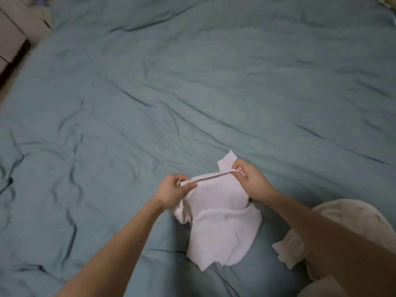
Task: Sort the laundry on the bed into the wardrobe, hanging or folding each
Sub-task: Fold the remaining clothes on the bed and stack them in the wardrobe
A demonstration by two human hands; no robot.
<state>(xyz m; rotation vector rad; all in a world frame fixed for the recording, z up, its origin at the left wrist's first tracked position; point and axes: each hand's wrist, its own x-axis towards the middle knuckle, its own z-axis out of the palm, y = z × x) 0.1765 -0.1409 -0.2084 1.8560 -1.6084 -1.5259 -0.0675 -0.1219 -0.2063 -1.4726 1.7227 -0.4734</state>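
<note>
Over bed (192, 82), fingers (188, 186) pinching garment (216, 221)

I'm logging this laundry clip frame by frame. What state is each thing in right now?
White garment: held up by its top edge, lower part crumpled on the bed.
Left hand: pinching the garment's left end.
Right hand: pinching the right end.
Cream cloth: lying bunched under the right arm.
Bedsheet: spread, wrinkled.

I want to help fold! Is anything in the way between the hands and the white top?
No, nothing is in the way. The left hand and the right hand already pinch the white top by its upper edge, holding it just over the blue bed.
</note>
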